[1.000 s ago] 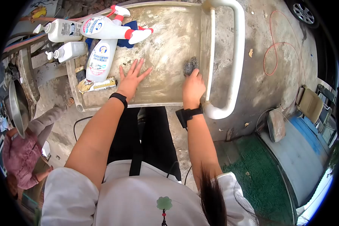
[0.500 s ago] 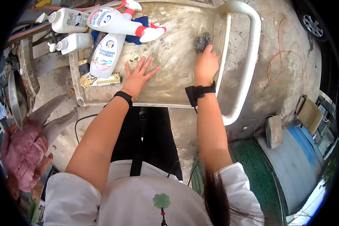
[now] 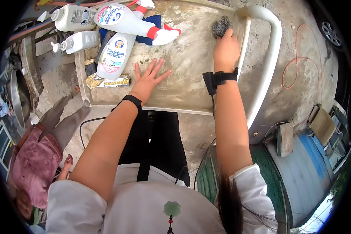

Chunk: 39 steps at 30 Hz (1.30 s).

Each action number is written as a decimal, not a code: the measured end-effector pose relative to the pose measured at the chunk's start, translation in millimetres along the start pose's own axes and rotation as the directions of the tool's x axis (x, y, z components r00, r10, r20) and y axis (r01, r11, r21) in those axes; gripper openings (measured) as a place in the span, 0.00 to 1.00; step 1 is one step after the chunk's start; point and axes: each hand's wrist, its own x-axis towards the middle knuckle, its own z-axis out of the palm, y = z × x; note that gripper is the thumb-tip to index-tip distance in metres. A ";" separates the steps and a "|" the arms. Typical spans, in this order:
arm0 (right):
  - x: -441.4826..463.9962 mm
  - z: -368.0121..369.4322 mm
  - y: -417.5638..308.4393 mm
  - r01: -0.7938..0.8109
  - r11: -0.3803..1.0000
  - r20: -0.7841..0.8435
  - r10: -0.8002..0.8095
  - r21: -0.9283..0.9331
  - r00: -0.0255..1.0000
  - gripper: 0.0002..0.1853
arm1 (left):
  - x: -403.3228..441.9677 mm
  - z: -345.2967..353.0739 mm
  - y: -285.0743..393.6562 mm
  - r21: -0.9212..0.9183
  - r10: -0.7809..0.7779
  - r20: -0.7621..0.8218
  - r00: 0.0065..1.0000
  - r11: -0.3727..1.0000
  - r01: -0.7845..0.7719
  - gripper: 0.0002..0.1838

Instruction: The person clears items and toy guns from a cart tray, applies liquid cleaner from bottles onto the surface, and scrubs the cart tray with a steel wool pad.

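A steel wool pad is in the grip of my right hand, against the tray top near its far right corner. My left hand lies flat with fingers spread on the dirty cart tray, near its front edge. Left of that hand, a spray bottle with a blue and pink label lies on the tray, and another spray bottle rests across it. Beneath them is a dark blue cloth. A gold and white packet sits at the tray's left front.
Two white pump bottles lie at the tray's left edge. A white tubular handle curves along the right side. Another person in a pink top is at the lower left. An orange hose lies on the ground at right.
My right hand has moved the steel wool toward the tray's far right corner. My left hand stays flat on the tray. The view has shifted, and the other person has changed posture.
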 end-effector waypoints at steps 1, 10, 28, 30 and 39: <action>-28.0 -5.9 2.0 -0.020 1.000 0.030 0.021 -0.011 0.999 0.13 | -0.4 1.5 1.2 -0.007 -0.003 -0.006 1.000 1.000 0.003 0.61; -38.8 -5.6 5.3 -0.039 0.999 0.068 0.038 0.013 0.997 0.18 | 0.6 9.5 0.3 -0.037 0.005 -0.060 0.998 0.999 -0.007 0.59; -7.1 -8.9 -5.8 -0.120 0.992 0.164 0.123 -0.025 0.979 0.21 | 3.5 14.8 -5.5 -0.078 0.016 -0.070 0.997 0.997 -0.022 0.58; 4.1 -9.0 -10.0 -0.129 0.991 0.201 0.136 -0.045 0.970 0.21 | -1.9 17.5 -3.0 -0.085 0.015 -0.059 0.998 0.996 -0.020 0.58; -154.6 -6.3 -34.5 0.269 0.961 0.330 -0.275 0.064 0.903 0.28 | 3.4 27.9 -4.3 -0.052 0.010 -0.141 0.990 0.998 -0.018 0.57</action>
